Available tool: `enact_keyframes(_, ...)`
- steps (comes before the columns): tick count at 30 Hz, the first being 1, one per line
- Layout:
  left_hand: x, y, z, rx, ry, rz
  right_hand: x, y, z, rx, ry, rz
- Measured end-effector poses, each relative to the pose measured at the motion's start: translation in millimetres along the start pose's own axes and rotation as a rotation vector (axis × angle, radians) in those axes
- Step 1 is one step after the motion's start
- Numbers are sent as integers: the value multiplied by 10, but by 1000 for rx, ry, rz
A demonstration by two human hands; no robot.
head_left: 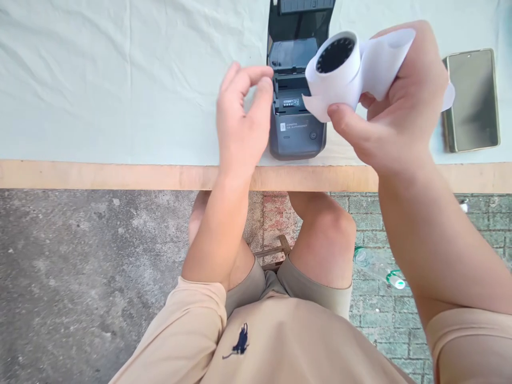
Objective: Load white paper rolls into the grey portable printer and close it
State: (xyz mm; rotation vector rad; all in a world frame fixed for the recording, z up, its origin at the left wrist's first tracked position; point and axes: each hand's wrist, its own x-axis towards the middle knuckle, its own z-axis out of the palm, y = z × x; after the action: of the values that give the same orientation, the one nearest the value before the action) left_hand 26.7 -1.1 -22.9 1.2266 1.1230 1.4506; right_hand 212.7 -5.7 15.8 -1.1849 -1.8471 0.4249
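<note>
My right hand [400,106] is closed on a white paper roll [336,90] with a dark core. A loose strip of its paper [386,58] curls back through the fingers, and the thumb presses the roll's lower edge. The roll is held up over the right side of a small dark label printer [298,144]. The printer stands on the table with its lid [300,24] raised and its inner bay exposed. My left hand [245,114] is at the printer's left side, holding nothing. Its fingers are bent and apart, and the fingertips are by the hinge edge; whether they touch it I cannot tell.
A phone [476,101] lies to the right of my right hand. A pale cloth [120,80] covers the table, with the bare wooden edge [120,175] nearest me. Below, a clear plastic bottle [376,264] lies on the paving, and part of a wooden stool [285,244] shows between my legs.
</note>
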Motion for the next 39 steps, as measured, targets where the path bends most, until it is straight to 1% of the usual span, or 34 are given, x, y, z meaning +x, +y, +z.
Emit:
enact_keyframes(1,-15,94,-15,-50,3,34,-17,-9,-1,11,8,-50)
enact_keyframes(3,-69,306,-29,-216,-129,-7,-40,-65,11,36,7,-141)
enact_keyframes(4,-100,405,-30,-279,-188,-50,-45,-104,24,56,-9,-171)
enact_keyframes(5,-127,488,-28,-307,-252,-87,-45,-144,39,78,-29,-191)
enact_keyframes(7,-159,584,-25,-293,-324,-159,-36,-210,74,99,-62,-205)
enact_keyframes(9,-153,574,-23,-261,-353,-213,-22,-245,109,47,-83,-173)
enact_keyframes(10,-139,535,-22,-265,-350,-208,-16,-253,124,-3,-97,-139)
enact_keyframes(13,-81,369,-22,-317,-337,-98,-9,-268,149,-80,-165,-35)
enact_keyframes(15,-54,296,-35,-320,-345,-61,-13,-287,142,-17,-211,-6)
enact_keyframes(16,-48,284,-48,-305,-347,-67,-16,-302,130,40,-231,-1)
enact_keyframes(19,-49,319,-104,-243,-325,-89,-22,-362,69,223,-252,30)
enact_keyframes(20,-51,335,-122,-223,-338,-80,-19,-383,49,263,-248,52)
enact_keyframes(22,-46,341,-149,-205,-376,-18,-8,-421,23,264,-230,116)
enact_keyframes(24,-28,304,-159,-215,-418,73,4,-442,25,212,-221,170)
enact_keyframes(26,-2,245,-155,-207,-402,93,5,-446,44,210,-206,212)
enact_keyframes(28,17,194,-140,-205,-380,85,-9,-444,60,298,-208,272)
enact_keyframes(29,19,180,-127,-198,-353,60,-20,-444,62,348,-215,310)
enact_keyframes(31,-2,185,-85,-173,-249,-2,-43,-452,51,428,-228,379)
enact_keyframes(33,-57,231,-27,-120,-95,-60,-62,-459,27,495,-222,420)
enact_keyframes(35,-122,295,35,-74,3,-65,-76,-449,-1,566,-215,451)
enact_keyframes(37,-169,341,88,-52,28,-33,-91,-421,-25,619,-222,480)
enact_keyframes(39,-178,348,122,-37,30,-22,-111,-395,-37,625,-225,472)
